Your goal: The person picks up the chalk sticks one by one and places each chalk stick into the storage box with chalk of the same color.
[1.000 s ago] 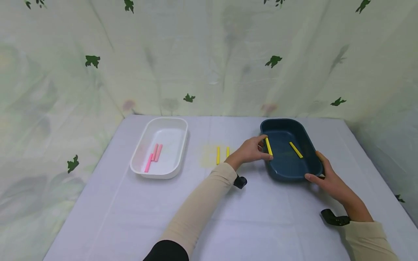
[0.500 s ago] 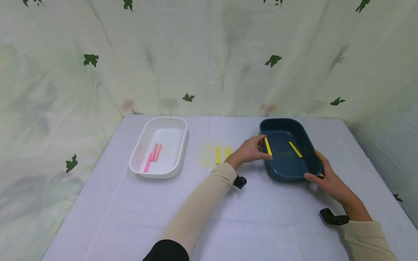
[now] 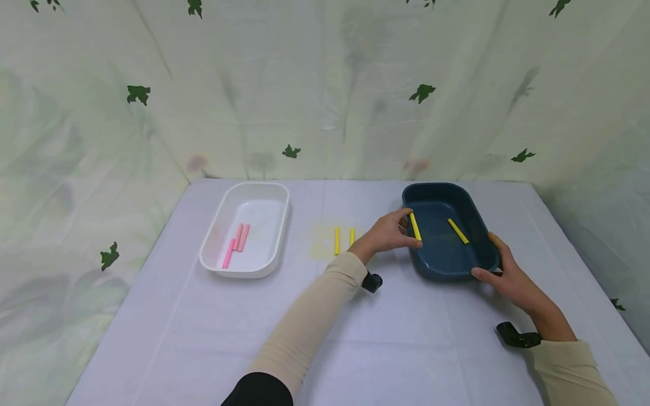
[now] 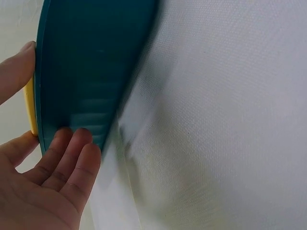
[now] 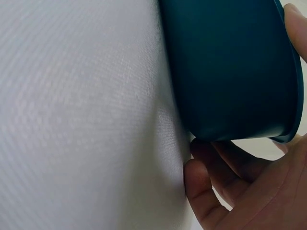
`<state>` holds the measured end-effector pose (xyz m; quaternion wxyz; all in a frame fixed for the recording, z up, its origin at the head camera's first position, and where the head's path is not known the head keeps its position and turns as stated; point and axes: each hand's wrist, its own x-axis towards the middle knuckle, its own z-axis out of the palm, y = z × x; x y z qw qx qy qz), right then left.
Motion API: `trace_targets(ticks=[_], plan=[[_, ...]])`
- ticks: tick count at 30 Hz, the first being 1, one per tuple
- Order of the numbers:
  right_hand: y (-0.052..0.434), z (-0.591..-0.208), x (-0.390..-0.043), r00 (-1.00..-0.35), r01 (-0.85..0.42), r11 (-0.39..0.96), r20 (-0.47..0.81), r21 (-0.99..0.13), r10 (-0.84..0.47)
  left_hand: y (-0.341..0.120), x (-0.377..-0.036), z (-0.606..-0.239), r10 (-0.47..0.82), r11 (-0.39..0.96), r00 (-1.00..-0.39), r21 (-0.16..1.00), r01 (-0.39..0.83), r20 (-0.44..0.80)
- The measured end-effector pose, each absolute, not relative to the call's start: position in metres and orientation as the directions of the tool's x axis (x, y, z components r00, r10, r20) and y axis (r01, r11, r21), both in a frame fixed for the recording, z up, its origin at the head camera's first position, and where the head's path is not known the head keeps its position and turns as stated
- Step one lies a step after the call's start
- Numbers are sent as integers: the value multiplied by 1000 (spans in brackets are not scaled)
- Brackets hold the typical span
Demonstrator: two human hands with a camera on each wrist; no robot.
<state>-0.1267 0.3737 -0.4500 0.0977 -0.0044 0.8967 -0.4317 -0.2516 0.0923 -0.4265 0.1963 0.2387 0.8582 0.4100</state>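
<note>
I see the left hand (image 3: pixel 388 232) pinching a yellow stick (image 3: pixel 414 226) at left rim of the blue tray (image 3: pixel 443 260); only left wrist view shows three fingers (image 4: pixel 72 154) outside clearly. The right hand (image 3: pixel 512 279) grips near right corner.

The head view looks forward and down; wrist views (close, low) share the blue tray (image 4: pixel 91 62).

Blue tray (image 3: pixel 449 260): one
White tray (image 3: pixel 264 243): one, left of blue tray
Yellow sticks (image 3: pixel 458 231): four, two left of blue tray
Pink sticks (image 3: pixel 244 238): three
Hands (image 3: pixel 387 232): two
</note>
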Motion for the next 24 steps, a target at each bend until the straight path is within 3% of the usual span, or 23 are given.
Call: trace_targets(ticks=[24], plan=[[375, -451, -127, -982, 66, 623, -162, -779, -99, 92, -252, -424, 587, 534, -794, 812, 236, -156]])
